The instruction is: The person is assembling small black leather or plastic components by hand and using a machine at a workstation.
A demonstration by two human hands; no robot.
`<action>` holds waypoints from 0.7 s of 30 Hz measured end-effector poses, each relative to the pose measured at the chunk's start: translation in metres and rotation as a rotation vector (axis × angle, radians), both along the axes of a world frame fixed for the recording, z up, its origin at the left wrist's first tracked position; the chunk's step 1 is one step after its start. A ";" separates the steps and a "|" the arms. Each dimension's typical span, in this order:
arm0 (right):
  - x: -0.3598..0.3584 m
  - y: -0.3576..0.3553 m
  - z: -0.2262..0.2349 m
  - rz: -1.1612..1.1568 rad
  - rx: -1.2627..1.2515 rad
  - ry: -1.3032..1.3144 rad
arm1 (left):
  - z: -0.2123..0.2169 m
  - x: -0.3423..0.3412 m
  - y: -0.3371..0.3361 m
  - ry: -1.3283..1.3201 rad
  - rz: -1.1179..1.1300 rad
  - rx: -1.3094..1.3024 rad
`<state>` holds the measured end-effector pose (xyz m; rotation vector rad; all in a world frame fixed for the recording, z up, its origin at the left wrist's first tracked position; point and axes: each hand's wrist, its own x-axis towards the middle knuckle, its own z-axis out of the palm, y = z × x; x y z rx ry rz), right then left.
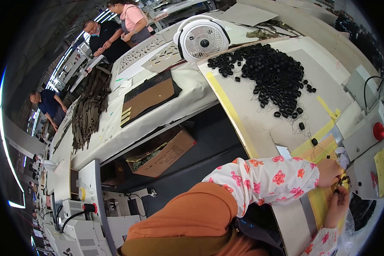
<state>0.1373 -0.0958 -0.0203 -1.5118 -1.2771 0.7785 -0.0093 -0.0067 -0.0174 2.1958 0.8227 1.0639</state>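
At the sewing machine [362, 168] on the right, both my hands work close together. My left hand [329, 172], in a white sleeve with pink and orange flowers, has its fingers closed near the machine's stitching area; what they grip is too small to make out. Just nearer to me, my right hand [338, 206] pinches a small black loop [337, 191] between thumb and fingers. Beyond the left hand, black loops trail on thin threads, among them one loose loop [314, 141]. They lead toward a large pile of black loops [271, 72] on the pale tabletop.
Yellow tape [230, 109] runs along the table edge. A white fan [204, 40] stands beyond it. Across a gap, another table bears brown straps [89, 104] and a brown board [151, 97]. A cardboard box [168, 157] sits below. Several people stand in the background.
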 end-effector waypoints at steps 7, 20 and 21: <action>0.019 -0.009 0.001 -0.006 0.024 -0.081 | 0.001 0.001 0.003 0.051 0.019 0.014; 0.019 -0.021 -0.001 -0.005 0.149 -0.129 | 0.000 0.007 -0.007 0.037 -0.016 -0.025; 0.019 -0.022 0.000 -0.020 0.232 -0.149 | -0.001 0.013 -0.006 0.073 -0.026 -0.020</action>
